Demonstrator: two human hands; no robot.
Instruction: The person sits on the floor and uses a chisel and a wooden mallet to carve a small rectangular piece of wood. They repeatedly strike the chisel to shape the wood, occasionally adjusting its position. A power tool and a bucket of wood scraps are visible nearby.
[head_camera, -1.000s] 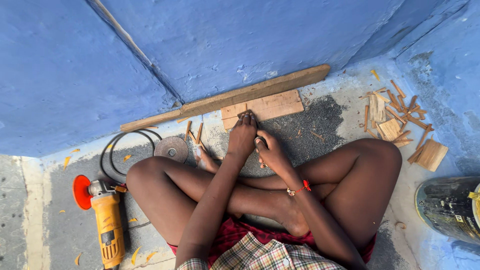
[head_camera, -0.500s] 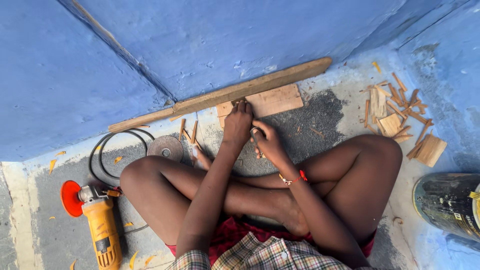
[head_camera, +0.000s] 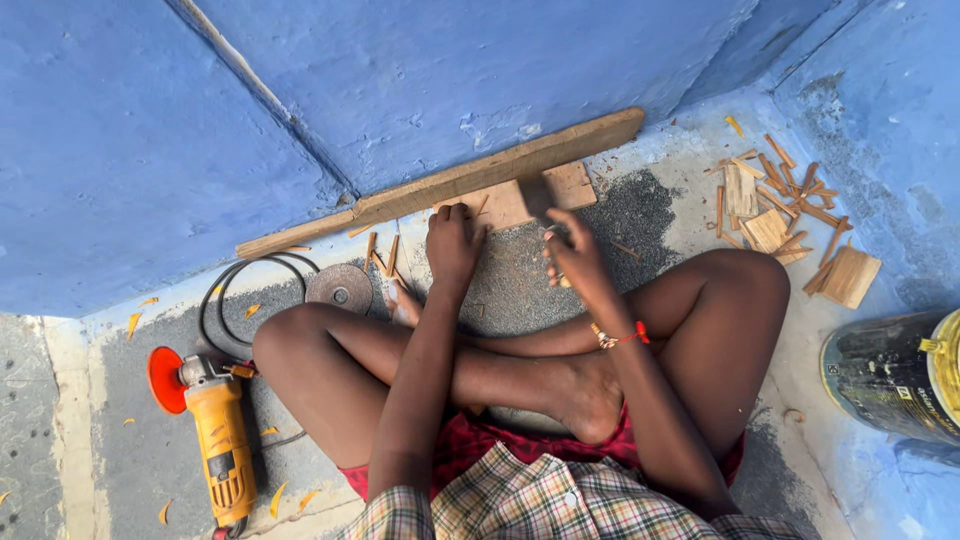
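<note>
Roughly midway through the wood work, as far as I could judge: my left hand (head_camera: 452, 243) was curled shut, knuckles down on the gritty dark patch of floor (head_camera: 640, 215), pressing against the near edge of the flat wooden block (head_camera: 530, 195) that lay flat against the long plank (head_camera: 450, 185) leaning along the foot of the blue wall (head_camera: 450, 70). What was inside that fist I couldn't tell. My right hand (head_camera: 575, 255) was raised just beside it, apart from the left, fingers pinched around something small and pale, too blurred to name, with a dark blurry shape just above it at the block that I also couldn't make out. The block itself sat whole, no visible cut through it, so I judged the shaping of this piece wasn't finished. Done already, by the look of it: a heap of split sticks and offcuts (head_camera: 775, 205) lay well off to my right by the wall corner, a few thin slivers (head_camera: 385, 252) lay near my left hand, and orange chips were scattered over the floor. The yellow grinder (head_camera: 222, 445) lay idle by my left knee, well apart from both hands, its cable (head_camera: 225, 300) looped near a loose grey disc (head_camera: 338, 287). A black and yellow drum (head_camera: 890, 385) lay on its side at my far right. I sat cross-legged, legs under both arms.
</note>
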